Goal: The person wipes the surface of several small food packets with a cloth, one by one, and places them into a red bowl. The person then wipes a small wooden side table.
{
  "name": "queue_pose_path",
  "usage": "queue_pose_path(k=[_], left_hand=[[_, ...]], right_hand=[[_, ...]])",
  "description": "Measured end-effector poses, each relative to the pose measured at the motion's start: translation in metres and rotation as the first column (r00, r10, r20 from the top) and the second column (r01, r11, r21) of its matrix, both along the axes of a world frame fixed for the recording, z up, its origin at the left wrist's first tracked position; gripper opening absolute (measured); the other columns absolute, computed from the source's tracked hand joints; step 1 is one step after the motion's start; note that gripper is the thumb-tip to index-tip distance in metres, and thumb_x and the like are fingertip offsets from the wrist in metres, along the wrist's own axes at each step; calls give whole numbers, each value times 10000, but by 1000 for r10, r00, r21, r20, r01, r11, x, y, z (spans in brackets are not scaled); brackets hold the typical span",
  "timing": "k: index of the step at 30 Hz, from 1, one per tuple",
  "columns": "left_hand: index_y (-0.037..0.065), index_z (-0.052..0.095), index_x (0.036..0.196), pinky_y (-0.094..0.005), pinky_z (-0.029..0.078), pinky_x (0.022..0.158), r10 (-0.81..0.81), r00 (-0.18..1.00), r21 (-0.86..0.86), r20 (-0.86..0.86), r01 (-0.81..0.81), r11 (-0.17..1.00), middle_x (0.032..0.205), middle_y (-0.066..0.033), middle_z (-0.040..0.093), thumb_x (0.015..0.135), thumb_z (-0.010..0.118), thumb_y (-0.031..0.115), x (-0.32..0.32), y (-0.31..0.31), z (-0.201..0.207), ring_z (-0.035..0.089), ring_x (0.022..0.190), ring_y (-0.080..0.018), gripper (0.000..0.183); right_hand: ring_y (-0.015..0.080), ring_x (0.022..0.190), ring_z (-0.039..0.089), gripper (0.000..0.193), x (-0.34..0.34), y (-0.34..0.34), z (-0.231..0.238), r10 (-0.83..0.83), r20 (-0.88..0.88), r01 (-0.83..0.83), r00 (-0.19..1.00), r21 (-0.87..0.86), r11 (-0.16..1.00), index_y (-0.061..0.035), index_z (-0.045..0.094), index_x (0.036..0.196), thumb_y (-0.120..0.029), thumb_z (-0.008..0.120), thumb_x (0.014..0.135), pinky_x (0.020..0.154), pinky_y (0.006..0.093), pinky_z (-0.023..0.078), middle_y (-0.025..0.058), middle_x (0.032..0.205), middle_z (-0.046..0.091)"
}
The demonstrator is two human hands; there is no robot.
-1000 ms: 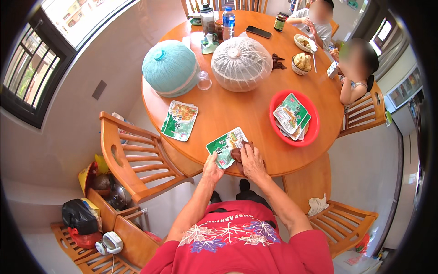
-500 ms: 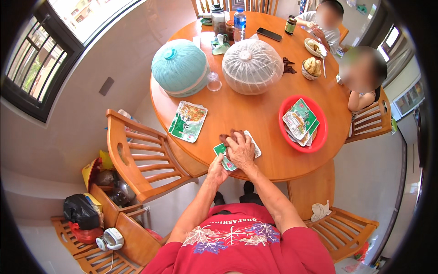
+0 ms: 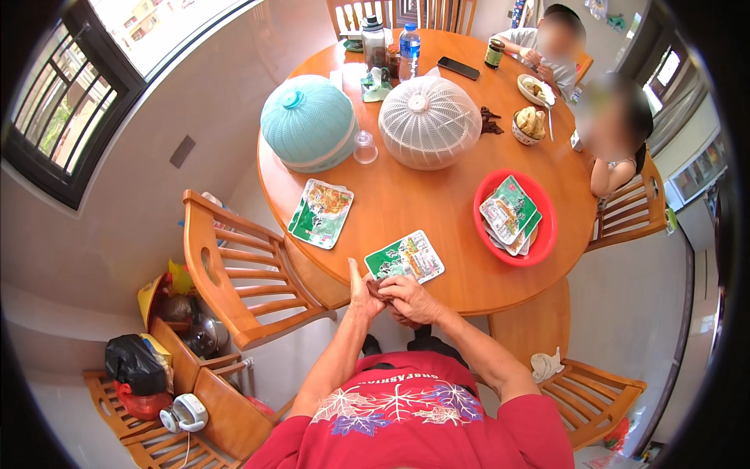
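A brown cloth point(image 3: 380, 290) is bunched between my hands at the near edge of the table. My right hand point(image 3: 412, 298) is closed on the cloth and presses it against my left hand point(image 3: 366, 292). The left thumb stands up, apart from the palm, while the other left fingers are partly hidden behind the cloth and right hand. Just beyond them a flat green-and-white food packet point(image 3: 405, 256) lies on the table, untouched. More such packets point(image 3: 321, 213) lie stacked to the left. Another pile of packets point(image 3: 511, 209) rests in a red basin point(image 3: 546, 198) at the right.
On the round wooden table point(image 3: 437, 199) stand a blue food cover point(image 3: 308, 121), a white food cover point(image 3: 430, 123), a clear cup point(image 3: 365, 147), bottles and a phone point(image 3: 458, 68). Two people sit at the far right beside bowls of food. A wooden chair point(image 3: 250, 266) is on my left.
My hands have drawn back toward me, off the packet, taking the brown cloth along. The packet now lies fully in view. My left hand has let go of its edge.
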State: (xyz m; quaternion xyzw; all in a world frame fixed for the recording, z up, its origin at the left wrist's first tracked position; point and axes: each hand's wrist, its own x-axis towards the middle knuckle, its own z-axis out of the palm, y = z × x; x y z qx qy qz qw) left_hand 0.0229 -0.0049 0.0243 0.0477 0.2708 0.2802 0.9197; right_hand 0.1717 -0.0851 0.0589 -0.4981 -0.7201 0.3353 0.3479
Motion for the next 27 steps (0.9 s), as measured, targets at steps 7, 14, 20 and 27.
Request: queue_pose_path(k=[7, 14, 20, 27], left_hand=[[57, 473, 1308, -529, 491, 939, 57, 981, 22, -187, -54, 998, 1247, -146, 578, 1015, 354, 371, 15, -3, 8, 582, 1119, -332, 446], [32, 448, 1311, -545, 472, 964, 55, 981, -21, -187, -60, 998, 1277, -158, 551, 1027, 350, 195, 19, -7, 7, 564, 1142, -349, 342], [3, 524, 1246, -415, 509, 927, 160, 924, 390, -347, -13, 921, 1182, -95, 620, 990, 447, 74, 19, 1, 59, 635, 1030, -248, 277], [61, 631, 1169, -417, 419, 1002, 708, 622, 715, -335, 657, -239, 1229, -128, 598, 886, 521, -6, 29, -3, 89, 530, 1187, -349, 311]], right_hand=[[344, 1115, 446, 337, -10, 37, 7, -614, 381, 537, 692, 296, 790, -141, 613, 1131, -199, 613, 798, 941, 459, 404, 86, 1236, 503], [355, 1150, 430, 390, 48, 19, -25, -665, 434, 534, 608, 396, 747, -113, 590, 1179, -205, 616, 801, 928, 490, 415, 86, 1284, 474], [385, 1114, 449, 412, 68, -42, -21, -742, 454, 615, 494, 421, 667, -104, 591, 1196, -87, 612, 785, 917, 485, 423, 131, 1254, 489], [316, 970, 556, 350, 78, -49, -13, -855, 58, 819, 516, 257, 512, -93, 629, 1128, 17, 544, 807, 866, 426, 465, 138, 1134, 550]])
